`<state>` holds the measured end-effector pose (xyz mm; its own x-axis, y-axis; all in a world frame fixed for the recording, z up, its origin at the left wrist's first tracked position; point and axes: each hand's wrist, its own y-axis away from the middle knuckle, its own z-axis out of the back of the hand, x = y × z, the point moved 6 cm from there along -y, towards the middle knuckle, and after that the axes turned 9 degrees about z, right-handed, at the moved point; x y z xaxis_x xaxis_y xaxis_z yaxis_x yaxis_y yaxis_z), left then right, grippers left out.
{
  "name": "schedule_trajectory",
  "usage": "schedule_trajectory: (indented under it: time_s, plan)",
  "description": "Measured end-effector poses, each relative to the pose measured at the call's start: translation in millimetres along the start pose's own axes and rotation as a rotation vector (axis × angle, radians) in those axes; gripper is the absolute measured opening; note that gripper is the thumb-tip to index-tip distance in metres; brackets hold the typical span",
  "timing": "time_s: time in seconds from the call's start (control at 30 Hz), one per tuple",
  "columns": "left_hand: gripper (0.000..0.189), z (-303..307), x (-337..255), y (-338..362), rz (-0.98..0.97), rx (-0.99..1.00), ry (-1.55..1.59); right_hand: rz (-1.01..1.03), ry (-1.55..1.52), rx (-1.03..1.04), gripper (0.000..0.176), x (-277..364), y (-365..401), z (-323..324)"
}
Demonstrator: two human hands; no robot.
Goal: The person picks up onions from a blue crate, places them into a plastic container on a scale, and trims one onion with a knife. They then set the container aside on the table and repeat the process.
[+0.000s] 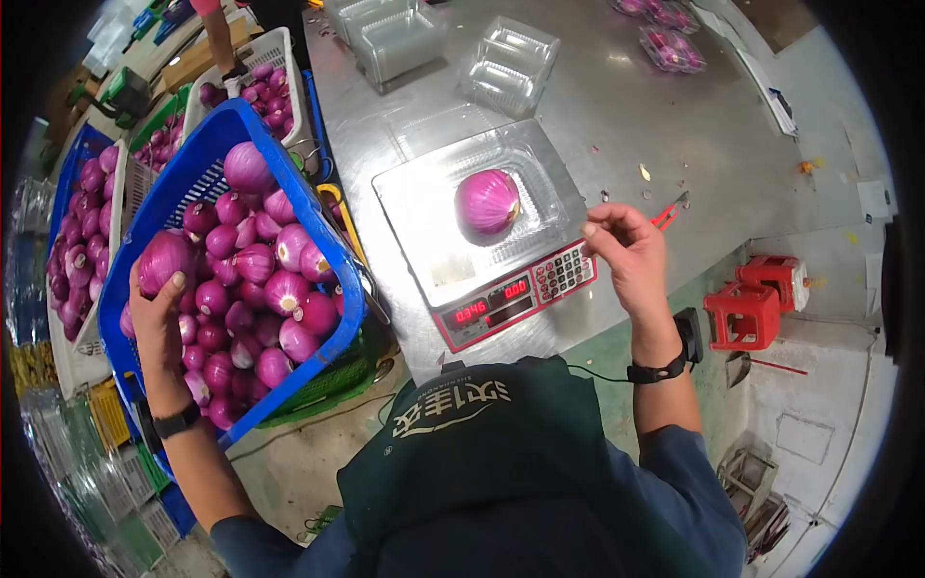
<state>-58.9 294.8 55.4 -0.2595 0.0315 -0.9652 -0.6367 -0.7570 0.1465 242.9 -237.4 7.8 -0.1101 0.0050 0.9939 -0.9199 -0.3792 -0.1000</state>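
Note:
My left hand [154, 313] grips a red onion [164, 260] at the near left edge of a blue crate [332, 246] filled with red onions. One red onion [487, 200] lies in a clear plastic tray [540, 183] on the digital scale [482, 231], whose red display is lit. My right hand [626, 255] hovers just right of the scale's keypad [562, 272], fingers curled loosely with nothing in them.
The scale stands on a steel table [617, 106] with empty clear trays [508, 63] and packed onion trays [665, 39] at the back. More onion crates [82, 202] sit left. Another person's arm [220, 39] reaches in at top left. Red stools [756, 299] stand right.

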Motion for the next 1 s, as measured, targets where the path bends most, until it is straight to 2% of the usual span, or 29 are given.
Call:
schedule_trajectory:
  time_s: [0.03, 0.1, 0.17, 0.23, 0.3, 0.33, 0.37, 0.43, 0.47, 0.5, 0.53, 0.57, 0.67, 0.73, 0.77, 0.83, 0.87, 0.97, 1.0]
  plan:
    - [0.079, -25.4, -28.1, 24.4, -0.078, 0.014, -0.025, -0.002, -0.011, 0.010, 0.020, 1.0, -1.0, -8.9]
    - [0.089, -74.8, -62.6, 69.3, -0.163, 0.066, -0.083, 0.037, -0.156, 0.239, 0.032, 8.7, -2.8, -42.8]
    - [0.089, -141.7, -87.2, 110.1, -0.293, 0.182, -0.149, 0.033, -0.207, 0.501, 0.063, 22.5, 6.4, -79.4]
    - [0.087, -205.1, -98.5, 139.0, -0.396, 0.332, -0.251, -0.035, -0.409, 0.666, 0.091, 45.7, 25.5, -109.3]
    - [0.085, -263.8, -113.5, 160.2, -0.599, 0.423, -0.544, -0.088, -0.674, 0.764, 0.106, 55.7, 44.0, -125.6]
    - [0.085, -285.5, -109.2, 164.6, -0.588, 0.431, -0.499, 0.059, -0.493, 0.751, 0.104, 55.3, 41.0, -114.7]
    - [0.085, -303.4, -100.4, 166.6, -0.574, 0.441, -0.453, 0.071, -0.495, 0.753, 0.104, 47.8, 38.1, -102.4]
    - [0.087, -325.3, -93.1, 163.3, -0.561, 0.397, -0.491, -0.033, -0.419, 0.623, 0.099, 23.9, 26.2, -67.9]
    - [0.087, -330.9, -83.7, 156.2, -0.473, 0.388, -0.441, -0.159, -0.561, 0.528, 0.089, 20.6, 25.7, -50.7]
    - [0.088, -336.1, -72.2, 147.9, -0.386, 0.379, -0.391, -0.218, -0.581, 0.437, 0.081, 13.7, 24.0, -29.3]
    - [0.088, -341.2, -60.9, 137.7, -0.351, 0.315, -0.477, -0.274, -0.632, 0.380, 0.079, 4.1, 21.3, -9.1]
    - [0.086, -349.0, -53.8, 129.3, -0.372, 0.225, -0.537, -0.332, -0.683, 0.322, 0.077, -6.6, 18.5, 9.3]
    - [0.081, -384.8, -50.7, 110.5, -0.423, 0.151, -0.609, -0.366, -0.735, 0.203, 0.078, -24.7, 10.5, 51.5]
    - [0.074, -407.8, -49.8, 103.7, -0.591, 0.121, -0.655, -0.329, -0.695, 0.199, 0.079, -33.3, 5.5, 64.2]
    - [0.074, -414.6, -45.9, 101.4, -0.592, 0.119, -0.657, -0.292, -0.653, 0.194, 0.081, -35.5, 1.7, 69.6]
    - [0.071, -426.2, -32.4, 94.7, -0.526, 0.075, -0.900, -0.282, -0.617, 0.203, 0.082, -38.7, -5.3, 72.5]
    - [0.064, -425.5, -30.8, 96.2, -0.588, 0.026, -0.864, -0.271, -0.579, 0.209, 0.084, -39.6, -9.3, 72.4]
    - [0.057, -415.0, -20.7, 94.8, -0.539, 0.066, -0.712, -0.267, -0.519, 0.238, 0.085, -34.2, -26.0, 66.1]
    - [0.050, -409.8, -25.9, 100.0, -0.499, 0.034, -0.729, -0.154, -0.428, 0.229, 0.085, -34.8, -35.1, 59.8]
